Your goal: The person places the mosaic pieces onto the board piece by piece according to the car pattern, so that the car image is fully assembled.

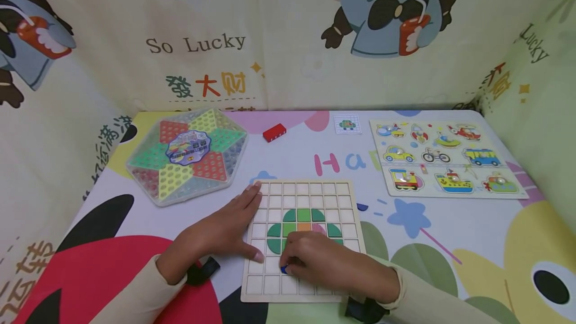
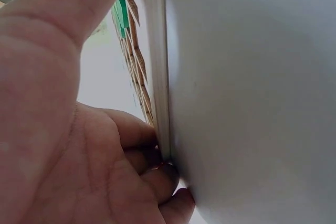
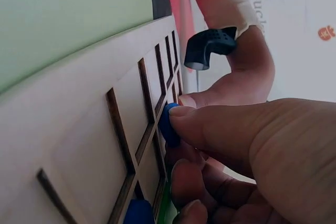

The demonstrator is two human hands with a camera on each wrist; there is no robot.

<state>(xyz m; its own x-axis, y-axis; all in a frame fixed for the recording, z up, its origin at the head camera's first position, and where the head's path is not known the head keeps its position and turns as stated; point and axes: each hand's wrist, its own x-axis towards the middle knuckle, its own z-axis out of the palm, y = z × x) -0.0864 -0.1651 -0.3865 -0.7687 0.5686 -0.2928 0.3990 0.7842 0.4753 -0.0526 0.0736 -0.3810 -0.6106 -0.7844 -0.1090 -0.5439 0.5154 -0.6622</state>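
A wooden grid board [image 1: 301, 298] lies at the front of the table, with green, orange and pink pieces in its middle squares. My right hand [image 1: 321, 259] pinches a small blue tile [image 3: 168, 124] between thumb and fingers, low over the board's left side. In the right wrist view, the tile's edge is at a square, and a second blue tile [image 3: 139, 212] sits in the grid. My left hand [image 1: 225, 224] rests along the board's left edge, thumb apart from fingers. The left wrist view shows its fingertips touching the board's side [image 2: 157, 66]. My right hand hides several lower squares.
Chinese checkers in a clear hexagonal case [image 1: 189, 156] lie back left. A red block [image 1: 274, 133] and a small pattern card [image 1: 347, 124] are at the back. A vehicle puzzle board [image 1: 443, 159] lies right. A dark blue half-round piece [image 1: 362, 207] is beside the grid board.
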